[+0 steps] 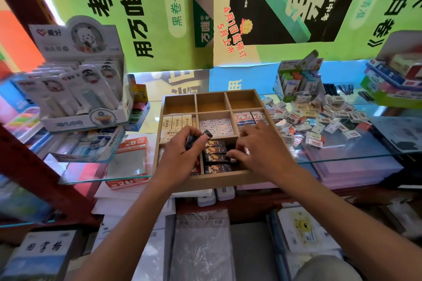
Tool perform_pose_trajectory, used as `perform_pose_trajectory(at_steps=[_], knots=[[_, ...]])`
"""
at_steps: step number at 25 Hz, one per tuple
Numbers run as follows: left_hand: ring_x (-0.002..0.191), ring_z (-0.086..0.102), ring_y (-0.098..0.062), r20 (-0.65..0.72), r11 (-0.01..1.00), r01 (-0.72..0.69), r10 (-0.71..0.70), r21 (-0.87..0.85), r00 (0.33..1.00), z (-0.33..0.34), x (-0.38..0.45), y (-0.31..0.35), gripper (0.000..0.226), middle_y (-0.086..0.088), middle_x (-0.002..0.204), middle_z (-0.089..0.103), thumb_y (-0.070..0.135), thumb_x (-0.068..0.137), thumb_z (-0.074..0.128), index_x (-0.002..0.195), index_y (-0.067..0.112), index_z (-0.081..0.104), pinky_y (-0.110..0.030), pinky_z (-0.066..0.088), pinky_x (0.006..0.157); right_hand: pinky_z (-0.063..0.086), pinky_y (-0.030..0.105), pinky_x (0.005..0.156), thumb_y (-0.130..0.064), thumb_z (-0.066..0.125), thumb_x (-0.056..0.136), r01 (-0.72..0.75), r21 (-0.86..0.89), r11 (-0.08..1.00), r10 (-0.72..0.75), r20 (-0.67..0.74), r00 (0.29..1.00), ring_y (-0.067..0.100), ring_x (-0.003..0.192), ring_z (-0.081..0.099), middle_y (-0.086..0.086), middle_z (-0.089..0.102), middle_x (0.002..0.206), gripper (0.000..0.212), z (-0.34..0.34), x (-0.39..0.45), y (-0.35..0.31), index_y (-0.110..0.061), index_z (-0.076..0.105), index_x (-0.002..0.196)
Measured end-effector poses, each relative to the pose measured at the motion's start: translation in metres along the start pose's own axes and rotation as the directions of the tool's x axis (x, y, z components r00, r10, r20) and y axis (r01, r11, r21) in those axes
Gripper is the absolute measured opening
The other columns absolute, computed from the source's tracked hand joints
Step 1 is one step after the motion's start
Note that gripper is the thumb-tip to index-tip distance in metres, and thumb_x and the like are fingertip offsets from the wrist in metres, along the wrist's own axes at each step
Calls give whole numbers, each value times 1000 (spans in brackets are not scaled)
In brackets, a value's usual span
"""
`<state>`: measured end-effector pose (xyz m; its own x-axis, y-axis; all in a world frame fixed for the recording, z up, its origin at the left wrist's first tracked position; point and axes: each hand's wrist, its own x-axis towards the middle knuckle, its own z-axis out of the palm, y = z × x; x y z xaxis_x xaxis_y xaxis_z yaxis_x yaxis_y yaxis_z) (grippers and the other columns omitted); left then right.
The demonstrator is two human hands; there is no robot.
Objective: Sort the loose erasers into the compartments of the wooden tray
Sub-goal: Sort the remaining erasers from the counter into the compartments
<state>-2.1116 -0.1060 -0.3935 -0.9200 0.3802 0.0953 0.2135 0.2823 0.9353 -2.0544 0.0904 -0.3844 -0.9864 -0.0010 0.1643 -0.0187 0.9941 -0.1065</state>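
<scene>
Setting: stationery shop, glass counter (342,157).
Tray: wooden tray (219,179), back row bare.
Left hand (182,153): pinching black erasers (206,134).
Right hand (262,146): fingers pressing the black row (215,155).
Advice: keep the row squared, slot the next parallel.

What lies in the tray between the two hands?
In the head view, a stack of dark erasers fills the near-middle compartment of the tray, between the left hand and right hand.

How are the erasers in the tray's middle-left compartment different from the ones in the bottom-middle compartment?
The cream erasers are pale with dark lettering; the dark erasers are black with cartoon pictures. The cream erasers mostly stand side by side, while the dark erasers lie stacked in a column. Both sit in the wooden tray.
</scene>
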Motion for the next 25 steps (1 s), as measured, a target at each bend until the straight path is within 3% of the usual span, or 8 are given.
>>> perform_pose_trajectory(at_steps=[5, 8, 11, 15, 19, 22, 24, 25], knots=[[77, 61, -12, 8, 1000, -3, 3, -7, 1000, -1, 0, 0, 7, -5, 101, 64, 27, 99, 54, 101, 21, 55, -13, 48, 53, 24, 43, 110, -45, 59, 90, 48, 19, 999, -51, 189, 981, 19, 136, 25, -9, 40, 149, 28, -19, -2, 4, -33, 72, 111], [75, 61, -11, 14, 1000, -4, 4, -8, 1000, 0, 1, 0, 7, -5, 101, 63, 27, 99, 54, 101, 20, 55, -13, 48, 53, 14, 53, 116, -38, 57, 89, 64, -60, 996, -41, 325, 945, 23, 146, 11, -5, 23, 160, 34, -19, 6, -3, -32, 67, 121], [79, 62, -12, 9, 1000, -5, 5, 3, 1000, -1, 0, 0, 6, -4, 102, 63, 27, 99, 54, 101, 22, 55, -14, 49, 53, 11, 60, 119, -29, 58, 88, -11, 87, 996, -31, 464, 885, 24, 150, 0, -6, 12, 164, 50, -14, 12, 2, -38, 54, 137], [81, 63, -11, 18, 1000, -2, 2, -1, 1000, -1, -1, 1, 6, -1, 99, 63, 29, 99, 54, 99, 23, 55, -14, 49, 54, 16, 47, 121, -27, 56, 92, -56, 161, 985, 21, 210, 978, 21, 148, 13, -3, 28, 159, 31, -18, 4, 7, -32, 67, 121], [87, 64, -12, 20, 999, -23, 22, 40, 1000, -2, 0, -1, 4, 2, 99, 64, 34, 97, 57, 99, 30, 57, -16, 50, 56, 14, 48, 119, -30, 49, 96, 32, 1, 999, -32, 221, 975, 23, 148, 13, -2, 32, 157, 31, -9, 3, -1, -30, 68, 120], [93, 63, -9, 22, 994, -70, 69, 86, 997, -2, 1, -2, 7, 5, 102, 64, 34, 95, 61, 101, 31, 61, -12, 51, 61, 45, 39, 103, -32, 62, 93, -83, 445, 892, 104, -23, 994, 16, 121, 52, -7, 62, 126, 25, -14, 3, -6, -30, 66, 118], [94, 61, -5, 38, 985, -115, 111, 127, 993, -2, 1, -2, 9, 7, 103, 64, 31, 93, 63, 103, 31, 64, -7, 48, 66, 57, 25, 84, -27, 68, 92, -109, 778, 619, 67, 86, 994, 6, 98, 65, -12, 66, 108, 32, -22, 4, -15, -33, 62, 123], [95, 61, -5, 52, 982, -127, 121, 138, 991, -2, 1, -2, 11, 7, 103, 64, 30, 93, 64, 104, 31, 64, -5, 47, 68, 57, 21, 79, -24, 69, 91, -83, 786, 613, 2, 104, 995, 3, 92, 67, -15, 66, 104, 34, -23, 5, -18, -33, 62, 123]])
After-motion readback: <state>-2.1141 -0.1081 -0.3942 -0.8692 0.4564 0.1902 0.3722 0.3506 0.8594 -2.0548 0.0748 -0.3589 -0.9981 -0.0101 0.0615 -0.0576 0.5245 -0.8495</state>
